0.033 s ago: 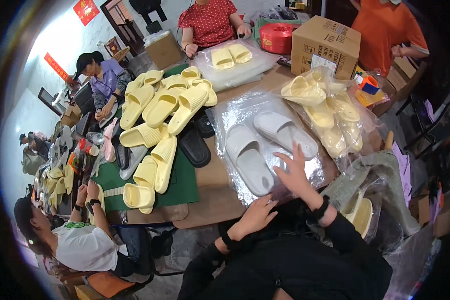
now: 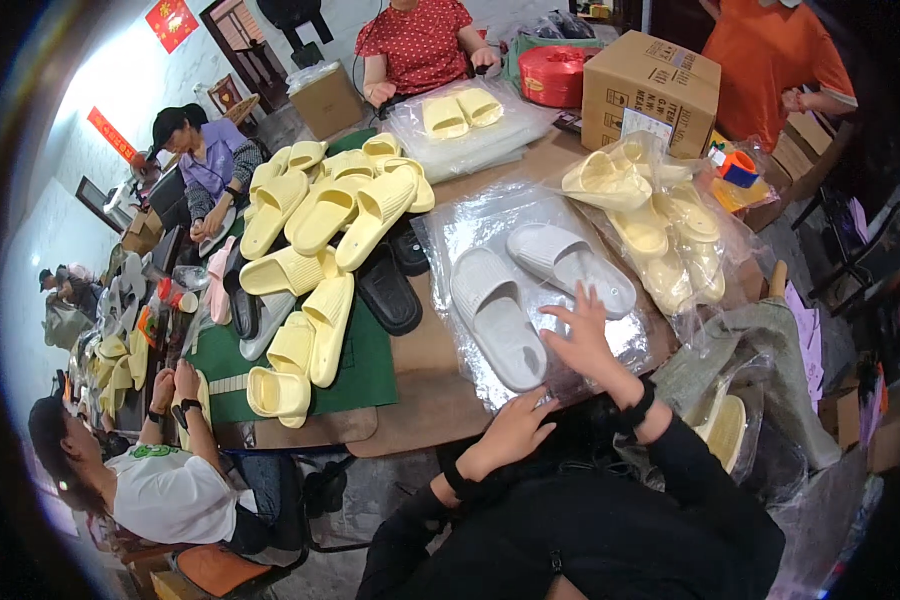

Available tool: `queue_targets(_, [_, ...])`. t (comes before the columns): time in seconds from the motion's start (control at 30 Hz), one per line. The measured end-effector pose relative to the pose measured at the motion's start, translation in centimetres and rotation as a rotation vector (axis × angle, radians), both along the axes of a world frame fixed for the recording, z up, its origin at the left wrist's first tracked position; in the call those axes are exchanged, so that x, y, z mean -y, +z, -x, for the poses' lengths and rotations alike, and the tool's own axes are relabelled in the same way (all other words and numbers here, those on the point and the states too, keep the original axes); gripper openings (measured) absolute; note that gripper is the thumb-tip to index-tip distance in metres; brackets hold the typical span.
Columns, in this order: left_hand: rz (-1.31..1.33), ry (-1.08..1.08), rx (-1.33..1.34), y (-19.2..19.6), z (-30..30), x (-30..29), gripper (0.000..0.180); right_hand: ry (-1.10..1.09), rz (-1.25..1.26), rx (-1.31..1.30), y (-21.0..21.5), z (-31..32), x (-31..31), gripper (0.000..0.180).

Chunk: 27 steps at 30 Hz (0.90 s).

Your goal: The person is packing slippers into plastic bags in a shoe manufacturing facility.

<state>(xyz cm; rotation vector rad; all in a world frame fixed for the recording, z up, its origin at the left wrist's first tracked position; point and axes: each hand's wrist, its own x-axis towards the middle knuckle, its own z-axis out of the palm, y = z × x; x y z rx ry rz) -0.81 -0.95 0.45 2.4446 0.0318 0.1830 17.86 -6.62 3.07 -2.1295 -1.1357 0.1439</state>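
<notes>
Two bare hands are noted at a pair of grey slippers; findings are listed from left to right. A heap of yellow slippers [image 2: 317, 222] is piled on a green mat [image 2: 365, 385], with a black slipper [image 2: 390, 290] at its right side. Next, the left grey slipper [image 2: 510, 330] is found lying on clear plastic [image 2: 500, 210] on the worktop [image 2: 420, 400], its heel toward the near edge. The left hand [image 2: 515, 428] is placed just beside that heel; its fingers are loosely extended and nothing is seen to be held. The right hand [image 2: 585, 342] is positioned at the near side of the right grey slipper [image 2: 555, 255], fingers widely spread; nothing is gripped, and contact cannot be confirmed. The step in hand is judged to be the handling of the pair laid out on the plastic; for either slipper to be shifted, closer finger contact would be called for. Farther right, bagged yellow slippers [image 2: 638, 232] are observed.

As to writing, again from the left: characters are carried by red wall notices [image 2: 173, 22]; dark printing is borne by a brown carton [image 2: 610, 95], to which a white label [image 2: 647, 128] is fixed. No brand could be made out on the grey pair.
</notes>
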Motion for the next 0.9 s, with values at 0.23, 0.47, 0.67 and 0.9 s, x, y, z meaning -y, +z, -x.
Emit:
queue_targets(0.23, [-0.057, -0.020, 0.022, -0.5, 0.0, 0.0, 0.040, 0.184, 0.323, -0.056, 0.4, -2.4, -6.8, 0.034])
queue_targets(0.47, [-0.042, 0.003, -0.002, -0.6, -0.6, 0.3, 0.036, 0.148, 0.366, -0.001, -0.5, -2.8, -9.6, 0.045])
queue_targets(0.67, [-0.094, 0.057, 0.007, 1.2, -0.3, -0.2, 0.036, 0.094, -0.019, -0.107, 2.5, -2.5, -6.9, 0.036])
queue_targets(0.9, [-0.255, 0.197, 0.024, 0.0, -1.3, -2.6, 0.050, 0.167, -0.671, -0.911, 6.1, -5.0, -0.3, 0.035])
